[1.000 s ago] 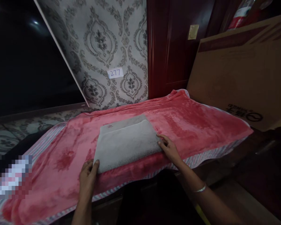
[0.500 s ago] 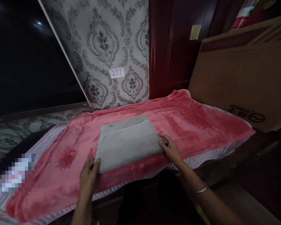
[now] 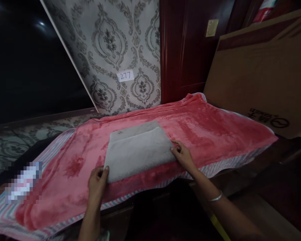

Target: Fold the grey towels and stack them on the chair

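A folded grey terry towel (image 3: 137, 150) lies flat on a pink fleece blanket (image 3: 210, 134) with a striped border. A small embroidered mark shows near the towel's far left corner. My left hand (image 3: 97, 184) grips the towel's near left corner, with the thumb on top. At the right edge, the fingers of my right hand (image 3: 183, 156) hold the fold. A thin metal bangle (image 3: 215, 197) circles my right wrist. The blanket's underside is hidden.
A large cardboard sheet (image 3: 258, 77) leans at the blanket's right end, beside a dark red wooden door (image 3: 183, 50). Behind stands a damask-patterned panel (image 3: 110, 43) with a paper label reading 277 (image 3: 125, 76). A pixelated patch (image 3: 23, 182) covers the blanket's left part.
The whole view has drifted slightly, so everything sits a little further right in the picture. The towel and both hands keep nearly the same places on the blanket.
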Available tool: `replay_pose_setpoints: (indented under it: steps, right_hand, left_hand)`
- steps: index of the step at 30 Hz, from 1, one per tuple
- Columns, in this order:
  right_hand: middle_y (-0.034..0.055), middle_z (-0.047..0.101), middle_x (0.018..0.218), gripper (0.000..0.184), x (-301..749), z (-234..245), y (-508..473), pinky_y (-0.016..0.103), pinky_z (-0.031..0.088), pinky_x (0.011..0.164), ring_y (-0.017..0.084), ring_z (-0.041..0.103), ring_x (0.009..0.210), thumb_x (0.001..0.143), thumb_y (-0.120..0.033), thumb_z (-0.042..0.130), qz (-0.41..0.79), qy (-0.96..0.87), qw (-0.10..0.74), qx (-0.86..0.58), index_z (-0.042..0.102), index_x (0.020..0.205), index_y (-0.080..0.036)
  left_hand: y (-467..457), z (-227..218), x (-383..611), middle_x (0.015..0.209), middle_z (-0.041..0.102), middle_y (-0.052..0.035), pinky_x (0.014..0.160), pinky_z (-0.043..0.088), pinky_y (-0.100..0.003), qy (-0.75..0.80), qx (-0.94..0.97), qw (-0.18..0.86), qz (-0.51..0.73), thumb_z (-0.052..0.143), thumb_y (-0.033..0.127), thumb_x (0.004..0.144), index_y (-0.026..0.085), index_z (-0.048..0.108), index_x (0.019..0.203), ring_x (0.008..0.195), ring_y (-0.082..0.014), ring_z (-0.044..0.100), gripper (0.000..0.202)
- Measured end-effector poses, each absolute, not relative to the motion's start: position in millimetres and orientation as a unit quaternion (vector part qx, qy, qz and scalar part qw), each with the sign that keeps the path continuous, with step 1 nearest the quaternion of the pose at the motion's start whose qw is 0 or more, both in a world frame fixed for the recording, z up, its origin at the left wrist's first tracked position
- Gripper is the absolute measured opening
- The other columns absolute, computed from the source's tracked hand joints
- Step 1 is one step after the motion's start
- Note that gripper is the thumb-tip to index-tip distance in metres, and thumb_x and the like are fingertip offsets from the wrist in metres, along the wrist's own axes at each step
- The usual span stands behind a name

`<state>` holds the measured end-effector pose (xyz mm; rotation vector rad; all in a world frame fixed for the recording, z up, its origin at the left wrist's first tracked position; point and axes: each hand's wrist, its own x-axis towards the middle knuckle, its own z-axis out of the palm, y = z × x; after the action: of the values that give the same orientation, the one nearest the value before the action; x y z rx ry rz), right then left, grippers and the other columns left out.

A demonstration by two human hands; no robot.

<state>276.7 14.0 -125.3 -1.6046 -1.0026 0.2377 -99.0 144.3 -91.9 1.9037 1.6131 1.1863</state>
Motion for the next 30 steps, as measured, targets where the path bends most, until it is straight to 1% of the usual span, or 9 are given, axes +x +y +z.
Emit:
replay_pose_setpoints:
  steps: [2, 4, 6, 9, 11, 15, 22, 27, 30]
  right_hand:
    - [0.0057, 0.068, 0.086, 0.046, 276.8, -116.0, 17.1, 0.035, 0.047, 0.073, 0.022, 0.060, 0.080, 0.083, -0.041, 0.053, 0.015, -0.452, 0.554, -0.699, 0.063, 0.122, -0.017]
    - [0.0122, 0.068, 0.115, 0.047, 269.9, -99.5, 28.0, 0.045, 0.044, 0.095, 0.028, 0.058, 0.108, 0.087, -0.036, 0.051, -0.055, -0.508, 0.507, -0.694, 0.061, 0.128, -0.018]
    - [0.0136, 0.059, 0.136, 0.052, 256.3, -79.6, 47.0, 0.048, 0.036, 0.108, 0.028, 0.050, 0.126, 0.090, -0.033, 0.048, -0.066, -0.586, 0.434, -0.681, 0.054, 0.139, -0.017]
    - [0.0135, 0.039, 0.156, 0.061, 234.6, -57.1, 81.2, 0.049, 0.024, 0.117, 0.029, 0.032, 0.144, 0.093, -0.034, 0.047, -0.047, -0.652, 0.308, -0.691, 0.042, 0.150, -0.014]
    - [0.0138, 0.030, 0.161, 0.063, 227.1, -54.2, 99.0, 0.053, 0.017, 0.119, 0.032, 0.023, 0.149, 0.095, -0.039, 0.047, -0.031, -0.665, 0.231, -0.710, 0.038, 0.153, -0.014]
    - [0.0130, 0.028, 0.162, 0.064, 230.0, -71.8, 112.4, 0.055, 0.015, 0.119, 0.032, 0.022, 0.149, 0.099, -0.049, 0.040, 0.002, -0.666, 0.147, -0.731, 0.036, 0.154, -0.017]
    - [0.0112, 0.025, 0.163, 0.066, 235.7, -84.0, 111.6, 0.054, 0.015, 0.119, 0.031, 0.020, 0.150, 0.100, -0.054, 0.032, -0.006, -0.668, 0.133, -0.733, 0.034, 0.155, -0.019]
    - [0.0114, 0.024, 0.163, 0.066, 235.7, -81.6, 112.2, 0.054, 0.015, 0.119, 0.031, 0.020, 0.150, 0.100, -0.055, 0.032, 0.002, -0.668, 0.133, -0.732, 0.033, 0.155, -0.019]
    - [0.0112, 0.023, 0.163, 0.066, 235.6, -80.3, 111.9, 0.053, 0.015, 0.119, 0.031, 0.019, 0.150, 0.100, -0.055, 0.032, 0.008, -0.666, 0.135, -0.734, 0.032, 0.156, -0.020]
  left_hand:
    - [149.0, -83.8, -96.5, 0.107, 0.067, -0.0141, 0.090, 0.053, -0.043, 0.569, 0.686, 0.112, 0.439, 0.048, 0.061, 0.078, 0.017, 0.068, 0.091, 0.104, -0.0297, 0.062, 0.049]
    - [155.6, -71.0, -81.7, 0.126, 0.062, -0.0170, 0.101, 0.048, -0.046, 0.526, 0.729, 0.039, 0.436, 0.044, 0.054, 0.086, 0.015, 0.066, 0.110, 0.120, -0.0302, 0.056, 0.051]
    - [164.2, -56.6, -54.8, 0.139, 0.055, -0.0178, 0.112, 0.039, -0.046, 0.454, 0.807, 0.015, 0.378, 0.041, 0.048, 0.091, 0.013, 0.060, 0.126, 0.132, -0.0289, 0.049, 0.053]
    - [177.7, -40.8, -6.4, 0.153, 0.043, -0.0176, 0.119, 0.031, -0.046, 0.388, 0.894, 0.018, 0.221, 0.043, 0.045, 0.093, 0.012, 0.048, 0.142, 0.144, -0.0286, 0.036, 0.058]
    - [184.0, -38.7, 18.1, 0.158, 0.034, -0.0168, 0.120, 0.025, -0.051, 0.389, 0.914, 0.013, 0.113, 0.044, 0.044, 0.095, 0.012, 0.041, 0.148, 0.148, -0.0294, 0.028, 0.062]
    - [186.8, -52.5, 33.3, 0.162, 0.022, -0.0142, 0.122, 0.015, -0.054, 0.414, 0.910, -0.015, 0.000, 0.036, 0.044, 0.099, 0.013, 0.030, 0.154, 0.151, -0.0274, 0.017, 0.063]
    - [186.7, -65.5, 27.5, 0.163, 0.020, -0.0128, 0.123, 0.015, -0.052, 0.416, 0.909, -0.033, 0.005, 0.030, 0.049, 0.099, 0.015, 0.027, 0.156, 0.152, -0.0257, 0.017, 0.066]
    - [184.6, -63.3, 30.3, 0.161, 0.025, -0.0169, 0.122, 0.017, -0.054, 0.465, 0.884, -0.050, 0.031, 0.032, 0.055, 0.097, 0.011, 0.032, 0.154, 0.151, -0.0294, 0.020, 0.071]
    - [183.9, -59.8, 29.5, 0.162, 0.023, -0.0164, 0.121, 0.017, -0.055, 0.486, 0.873, -0.047, 0.017, 0.031, 0.056, 0.097, 0.012, 0.031, 0.154, 0.151, -0.0300, 0.020, 0.073]
